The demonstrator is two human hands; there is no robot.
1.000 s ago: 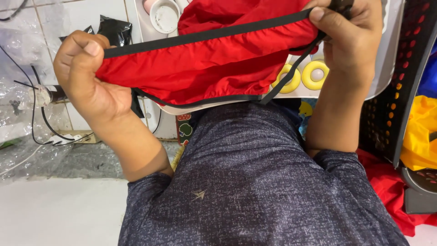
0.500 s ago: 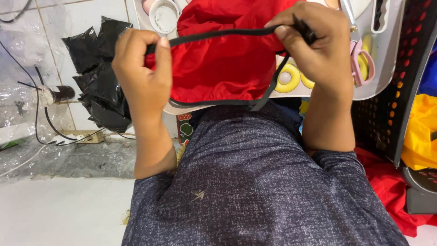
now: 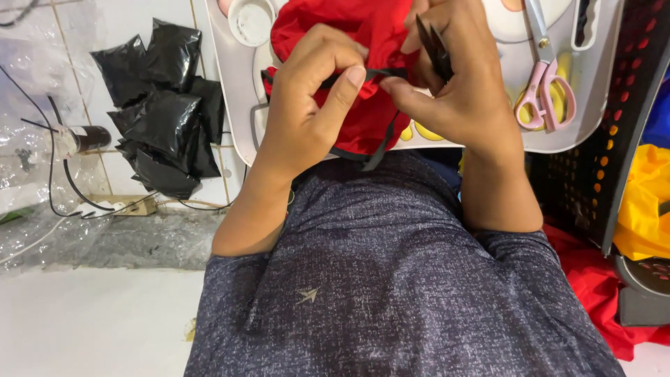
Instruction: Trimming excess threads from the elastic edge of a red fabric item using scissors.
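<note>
Both hands, now drawn close together over the white tray (image 3: 593, 105). The left hand (image 3: 310, 105) pinches the black band (image 3: 380, 72) of the red garment (image 3: 363, 112) between thumb and closed fingers (image 3: 349, 80); the right hand (image 3: 457, 84) grips the same band just beside it. The garment, earlier stretched wide, is bunched between the fingers. Pink scissors (image 3: 541, 91) lie right of them; black bags (image 3: 164, 105) lie to the left.

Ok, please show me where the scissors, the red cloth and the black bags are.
scissors (image 3: 543, 105), head view, on the pink handles.
red cloth (image 3: 363, 31), head view, on its upper fold.
black bags (image 3: 164, 105), head view, middle of the pile.
</note>
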